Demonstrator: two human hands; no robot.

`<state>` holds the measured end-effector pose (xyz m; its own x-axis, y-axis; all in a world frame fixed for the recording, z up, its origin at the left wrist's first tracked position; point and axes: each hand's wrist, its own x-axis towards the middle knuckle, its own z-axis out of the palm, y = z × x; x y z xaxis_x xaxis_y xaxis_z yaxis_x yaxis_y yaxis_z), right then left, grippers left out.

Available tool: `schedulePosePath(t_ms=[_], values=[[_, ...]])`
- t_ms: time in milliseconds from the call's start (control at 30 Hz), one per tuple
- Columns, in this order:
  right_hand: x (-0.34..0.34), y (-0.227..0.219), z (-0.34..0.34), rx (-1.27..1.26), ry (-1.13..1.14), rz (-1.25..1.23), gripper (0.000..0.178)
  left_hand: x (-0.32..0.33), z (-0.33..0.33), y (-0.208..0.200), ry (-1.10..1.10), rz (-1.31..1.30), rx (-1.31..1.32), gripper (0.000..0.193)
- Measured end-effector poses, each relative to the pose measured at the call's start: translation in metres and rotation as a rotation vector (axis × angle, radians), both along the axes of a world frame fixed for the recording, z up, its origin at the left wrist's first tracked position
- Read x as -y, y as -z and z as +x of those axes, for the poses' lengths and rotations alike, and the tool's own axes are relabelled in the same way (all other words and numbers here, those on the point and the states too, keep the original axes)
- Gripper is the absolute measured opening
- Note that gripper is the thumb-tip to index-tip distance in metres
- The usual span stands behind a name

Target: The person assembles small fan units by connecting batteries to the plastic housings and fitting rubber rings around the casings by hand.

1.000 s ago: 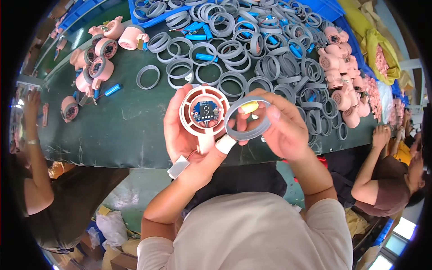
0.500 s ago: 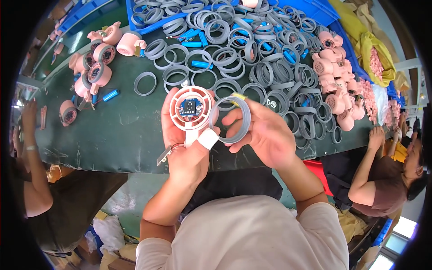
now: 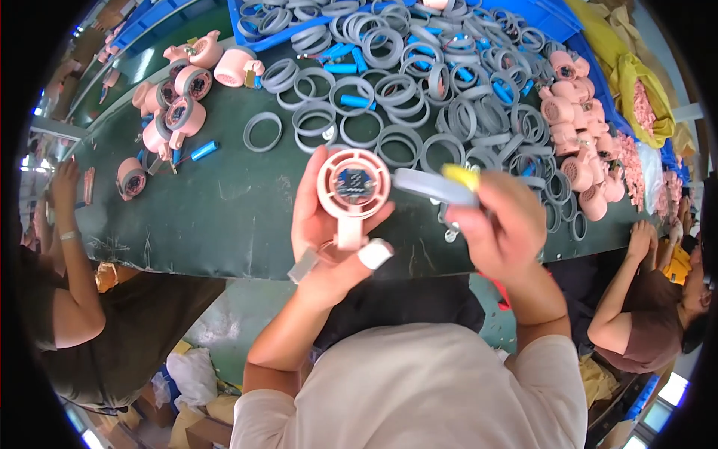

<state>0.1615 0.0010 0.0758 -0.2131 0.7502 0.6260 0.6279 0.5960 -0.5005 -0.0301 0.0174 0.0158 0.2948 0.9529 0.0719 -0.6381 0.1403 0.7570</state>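
Observation:
My left hand (image 3: 325, 280) holds a pink handheld-fan housing (image 3: 349, 230) upright, fingers behind it and a white wrap on the thumb. Inside its spoked round frame shows a blue circuit board (image 3: 354, 183) with a dark display. A small blurred flat plate (image 3: 303, 266) hangs beside the wrist. My right hand (image 3: 508, 228) pinches a grey ring (image 3: 434, 185), seen nearly edge-on, just right of the housing and apart from it. Something yellow (image 3: 461, 176) covers a fingertip there.
Many loose grey rings (image 3: 400, 146) and blue battery cells (image 3: 357, 101) cover the green table (image 3: 224, 224). Pink fan housings lie in groups at left (image 3: 179, 116) and right (image 3: 580, 161). A blue bin (image 3: 553, 19) stands behind. Co-workers sit on both sides.
My right hand has drawn the ring away from the housing to the right and turned it from face-on to nearly edge-on. The left hand still holds the housing, now more upright.

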Motion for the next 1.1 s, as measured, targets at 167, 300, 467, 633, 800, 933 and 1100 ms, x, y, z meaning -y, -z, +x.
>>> schedulePosePath(t_ms=[167, 300, 467, 633, 800, 933, 1100], values=[[-0.019, 0.008, -0.026, -0.37, -0.239, -0.192, 0.021, 0.004, 0.005, -0.002, 0.012, 0.059, 0.012, 0.093], [-0.028, 0.001, -0.024, -0.224, -0.178, -0.064, 0.021, 0.006, -0.001, -0.002, -0.027, 0.09, 0.006, 0.094], [-0.024, 0.008, -0.03, -0.009, -0.168, 0.054, 0.033, 0.01, -0.002, 0.0, -0.014, 0.119, -0.032, 0.099], [-0.02, 0.003, -0.03, 0.02, -0.189, 0.172, 0.039, 0.013, 0.0, -0.005, 0.01, 0.161, -0.037, 0.099], [-0.02, 0.007, -0.03, 0.027, -0.157, 0.311, 0.04, 0.011, 0.0, 0.002, -0.026, 0.297, -0.165, 0.101], [-0.017, 0.012, -0.025, 0.09, -0.032, 0.346, 0.033, 0.015, 0.003, 0.001, -0.075, 0.306, -0.223, 0.093], [0.0, 0.012, -0.028, -0.392, -0.104, -0.326, 0.035, 0.011, -0.005, 0.006, -0.15, 0.858, -0.85, 0.068]])
